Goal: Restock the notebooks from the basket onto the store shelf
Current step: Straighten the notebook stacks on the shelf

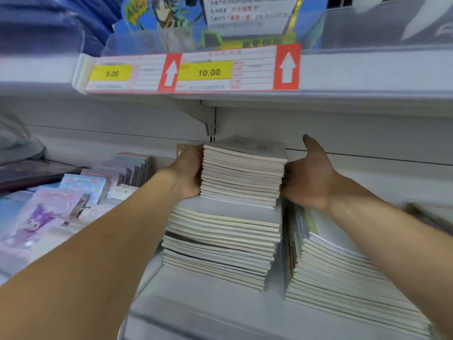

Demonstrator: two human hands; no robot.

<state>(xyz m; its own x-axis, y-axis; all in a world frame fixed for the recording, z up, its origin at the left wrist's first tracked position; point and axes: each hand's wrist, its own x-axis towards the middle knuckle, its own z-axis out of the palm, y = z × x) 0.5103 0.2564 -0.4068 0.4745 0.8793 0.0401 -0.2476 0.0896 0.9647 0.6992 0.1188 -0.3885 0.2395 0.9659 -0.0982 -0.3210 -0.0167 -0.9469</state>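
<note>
A thick batch of white-edged notebooks [242, 177] sits on top of a taller pile of the same notebooks [220, 241] on the white store shelf [208, 305]. My left hand [188, 170] grips the batch's left side, fingers wrapped around its edge. On the batch's right side, my right hand [306, 175] holds it with fingers curled against the edge and the thumb sticking up free. The batch is clamped between both hands. The basket is out of view.
A second notebook pile [343, 278] lies right of the middle pile. Colourful cartoon-cover booklets [81, 192] stand in rows to the left. The upper shelf edge [367, 69] with price tags [193, 72] hangs close above the batch.
</note>
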